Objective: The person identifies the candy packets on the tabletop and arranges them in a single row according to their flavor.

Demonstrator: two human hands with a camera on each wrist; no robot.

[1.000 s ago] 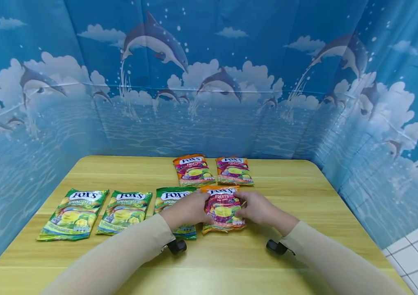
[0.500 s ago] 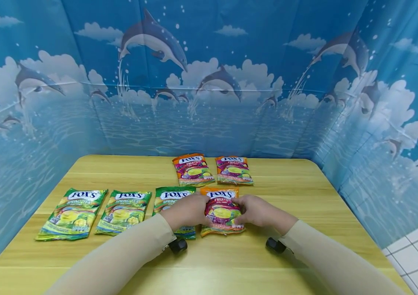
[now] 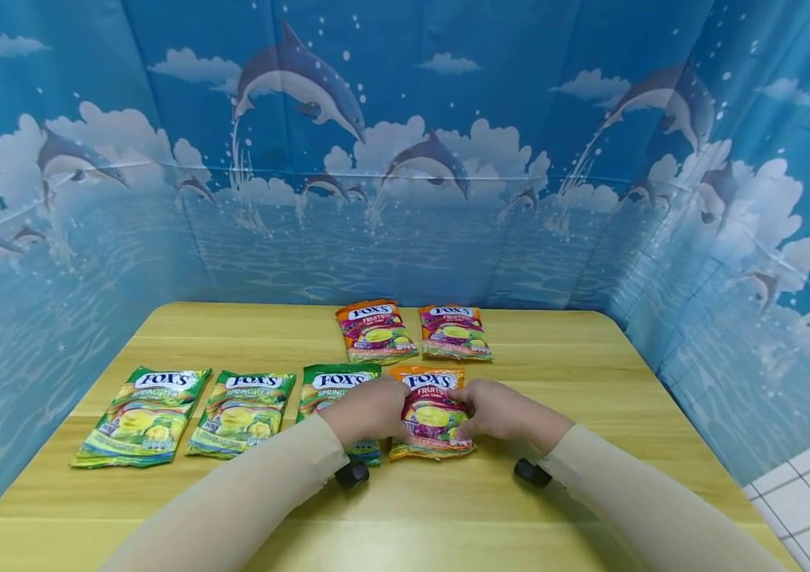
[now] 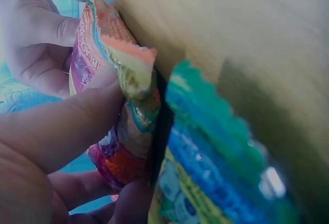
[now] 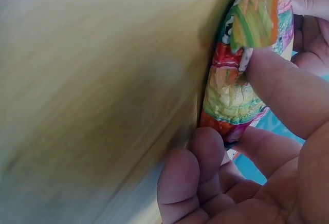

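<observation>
An orange and purple Fox's Fruits candy bag (image 3: 433,417) lies face up on the table, right of the row of green bags. My left hand (image 3: 374,409) grips its left edge, thumb on the near side and fingers farther up. The right hand (image 3: 501,413) holds the opposite edge in the same way. In the left wrist view, the thumb presses the wrinkled side of the candy bag (image 4: 92,70), close to a green bag (image 4: 205,147). In the right wrist view, thumb and fingers pinch the candy bag (image 5: 231,95), with fingertips against the table.
Two more orange Fruits bags (image 3: 378,332) (image 3: 455,332) lie farther back. Three green Spring Tea bags (image 3: 143,417) (image 3: 242,413) (image 3: 329,389) form a row to the left, the third partly behind my left hand. A dolphin-print curtain (image 3: 405,238) borders the wooden table (image 3: 555,342).
The front orange bag has flattened slightly, its top edge now a little nearer me. Both hands keep their hold on its sides and have shifted only slightly.
</observation>
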